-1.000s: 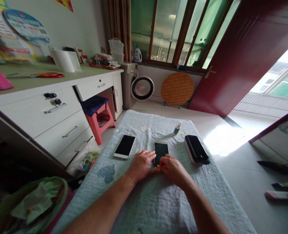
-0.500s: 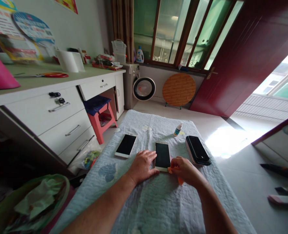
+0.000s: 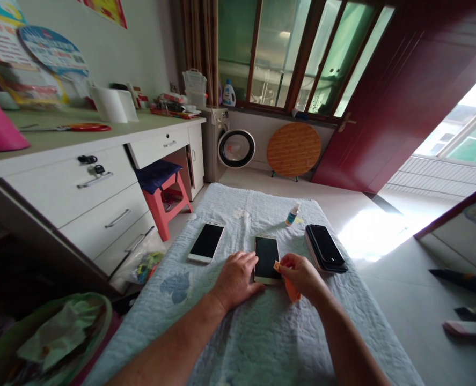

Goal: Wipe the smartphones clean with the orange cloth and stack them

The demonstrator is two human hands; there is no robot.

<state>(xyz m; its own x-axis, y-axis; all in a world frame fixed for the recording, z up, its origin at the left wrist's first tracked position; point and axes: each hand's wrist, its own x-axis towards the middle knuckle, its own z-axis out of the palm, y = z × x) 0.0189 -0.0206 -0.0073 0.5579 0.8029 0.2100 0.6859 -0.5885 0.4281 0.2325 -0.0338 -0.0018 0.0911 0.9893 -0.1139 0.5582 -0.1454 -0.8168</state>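
Head view: at lower centre, the loosely spread left hand (image 3: 236, 276) braces a flat, gold-rimmed, black-screened phone (image 3: 266, 258); the right hand (image 3: 301, 272) pinches a soft-looking orange cloth (image 3: 292, 291). Light, even pressure should work best here.

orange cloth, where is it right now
In the head view, the orange cloth is held in the right hand, right of centre, at the lower right side of the middle phone.
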